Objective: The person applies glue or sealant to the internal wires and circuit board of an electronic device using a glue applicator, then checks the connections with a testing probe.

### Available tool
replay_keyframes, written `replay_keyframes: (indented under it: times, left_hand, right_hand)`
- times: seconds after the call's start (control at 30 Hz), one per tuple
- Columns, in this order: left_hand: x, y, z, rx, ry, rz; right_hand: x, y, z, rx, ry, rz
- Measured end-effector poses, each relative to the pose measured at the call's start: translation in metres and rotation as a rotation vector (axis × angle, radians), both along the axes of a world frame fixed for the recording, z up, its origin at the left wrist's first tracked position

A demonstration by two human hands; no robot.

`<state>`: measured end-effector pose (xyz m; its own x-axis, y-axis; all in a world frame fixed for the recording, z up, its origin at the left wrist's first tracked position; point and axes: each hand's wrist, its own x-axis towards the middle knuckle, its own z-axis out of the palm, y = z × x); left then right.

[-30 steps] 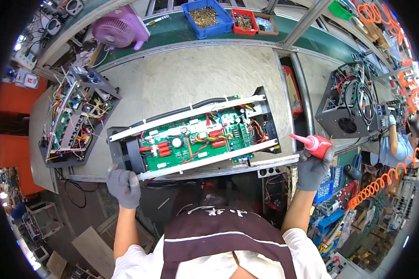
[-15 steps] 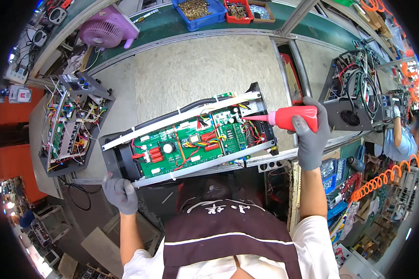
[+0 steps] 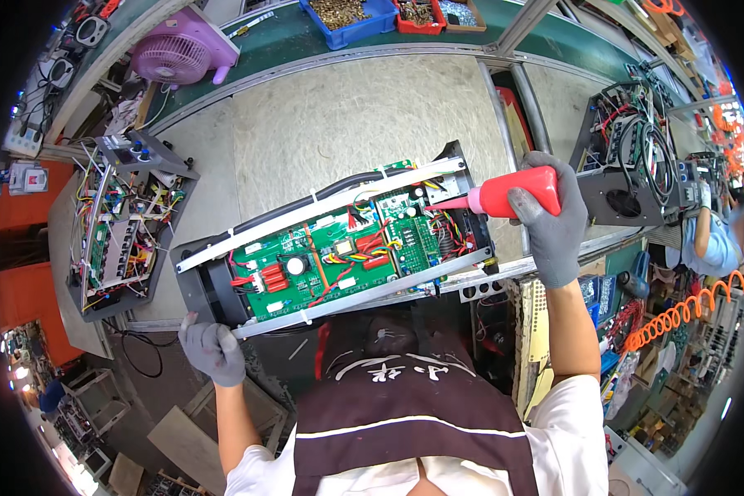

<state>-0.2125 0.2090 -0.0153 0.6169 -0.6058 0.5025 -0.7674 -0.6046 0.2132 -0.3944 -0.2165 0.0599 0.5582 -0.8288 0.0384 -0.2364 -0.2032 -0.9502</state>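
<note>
An open electronics chassis lies slantwise on the bench before me. Inside it, a green circuit board carries red parts and coloured wires between two pale metal rails. My gloved right hand is wrapped round a red squeeze bottle. Its thin pink nozzle points left, with the tip over the right-hand end of the board; whether it touches anything I cannot tell. My gloved left hand has its fingers curled at the chassis's near left corner, gripping it.
Another open unit full of wiring stands at the left, and one with black cables at the right. A purple fan, a blue bin and a red bin are at the back. A co-worker is at far right.
My right hand has tilted the bottle, so its base sits higher and the nozzle slopes down to the left. My left hand stays at the chassis corner.
</note>
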Motion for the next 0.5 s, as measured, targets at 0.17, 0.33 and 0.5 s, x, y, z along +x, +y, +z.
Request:
replay_keyframes:
  times: [0.17,0.33,0.5]
  left_hand:
    - [0.000,-0.003,0.001,-0.001,-0.023,0.009]
    - [0.000,-0.001,0.000,0.016,-0.017,0.021]
    - [-0.002,-0.003,0.003,0.025,-0.017,0.026]
  right_hand:
    - [0.002,-0.001,-0.001,-0.119,0.014,0.023]
    - [0.002,-0.005,0.002,-0.093,0.018,0.055]
    - [0.004,-0.004,0.013,-0.082,0.090,0.119]
